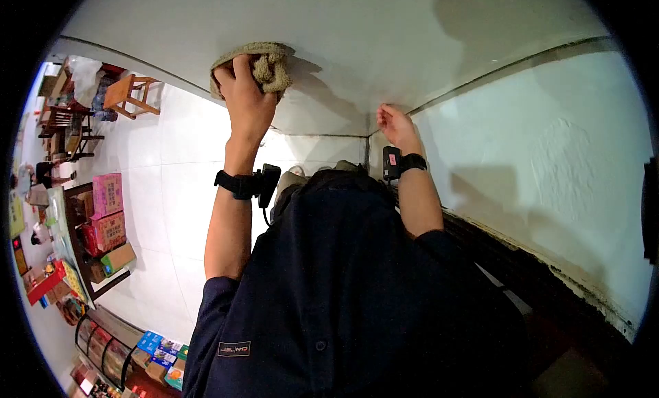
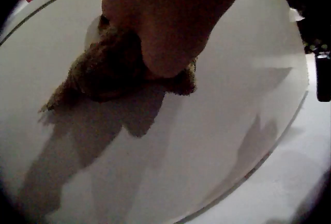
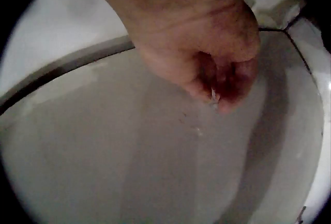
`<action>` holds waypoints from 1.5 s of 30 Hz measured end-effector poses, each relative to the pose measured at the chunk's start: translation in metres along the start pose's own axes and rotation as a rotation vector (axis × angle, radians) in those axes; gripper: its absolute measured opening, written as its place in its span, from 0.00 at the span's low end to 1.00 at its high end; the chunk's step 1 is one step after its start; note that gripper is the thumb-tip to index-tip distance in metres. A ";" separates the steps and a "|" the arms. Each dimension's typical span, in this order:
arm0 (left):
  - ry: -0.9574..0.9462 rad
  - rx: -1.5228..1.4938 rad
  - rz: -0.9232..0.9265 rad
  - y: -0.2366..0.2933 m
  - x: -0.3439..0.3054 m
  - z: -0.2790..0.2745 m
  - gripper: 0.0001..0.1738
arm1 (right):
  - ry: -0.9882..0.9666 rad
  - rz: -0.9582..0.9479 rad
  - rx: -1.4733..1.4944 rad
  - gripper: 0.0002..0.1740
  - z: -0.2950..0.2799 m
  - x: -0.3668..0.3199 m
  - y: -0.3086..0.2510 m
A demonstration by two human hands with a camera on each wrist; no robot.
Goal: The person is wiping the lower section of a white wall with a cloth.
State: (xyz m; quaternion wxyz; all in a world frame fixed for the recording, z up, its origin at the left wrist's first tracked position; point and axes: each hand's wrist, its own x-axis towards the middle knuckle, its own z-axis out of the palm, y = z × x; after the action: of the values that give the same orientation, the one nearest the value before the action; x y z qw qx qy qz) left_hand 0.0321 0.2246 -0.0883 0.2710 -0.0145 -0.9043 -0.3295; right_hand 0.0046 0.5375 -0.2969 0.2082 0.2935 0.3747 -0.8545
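Observation:
My left hand (image 1: pixel 248 103) grips a bunched olive-brown towel cloth (image 1: pixel 271 72) and holds it against a broad pale panel (image 1: pixel 371 27). From the left wrist, the cloth (image 2: pixel 106 71) looks crumpled under the hand (image 2: pixel 165 27), its shadow falling across the panel. Over by the corner seam, the right hand (image 1: pixel 398 129) has its fingers curled close to the same panel. A small whitish scrap (image 3: pixel 214 97) shows between thumb and fingertips of that right hand (image 3: pixel 207 53). Small faint marks lie on the panel just beyond the fingertips.
A pale wall (image 1: pixel 549 137) with a rough patch meets the panel at the right. Left of me, a wooden stool (image 1: pixel 130 96) stands on the white tiled floor (image 1: pixel 178 185). Pink cartons (image 1: pixel 108 195) sit on a shelf, with several blue boxes (image 1: pixel 158 346) lower down.

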 end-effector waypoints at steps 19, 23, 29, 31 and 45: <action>0.321 0.038 0.356 0.035 0.036 -0.023 0.34 | 0.194 -0.028 0.096 0.06 -0.012 0.005 0.014; 0.287 0.073 0.360 0.023 0.036 -0.022 0.36 | 0.090 0.053 0.282 0.07 -0.010 -0.001 0.016; 0.196 0.131 0.199 -0.001 0.006 0.004 0.35 | 0.070 0.070 0.331 0.07 0.003 -0.010 0.007; 0.070 0.186 0.017 -0.010 0.000 0.011 0.38 | 0.059 0.069 0.301 0.07 0.006 -0.012 0.004; 0.130 0.151 0.111 0.025 0.014 -0.013 0.33 | 0.099 0.060 0.329 0.05 -0.005 0.021 0.006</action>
State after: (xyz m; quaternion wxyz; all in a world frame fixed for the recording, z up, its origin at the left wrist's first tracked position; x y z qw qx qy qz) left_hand 0.0317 0.2343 -0.0589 0.3470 -0.0229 -0.9050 -0.2451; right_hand -0.0059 0.5342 -0.3166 0.1644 0.3762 0.2307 -0.8822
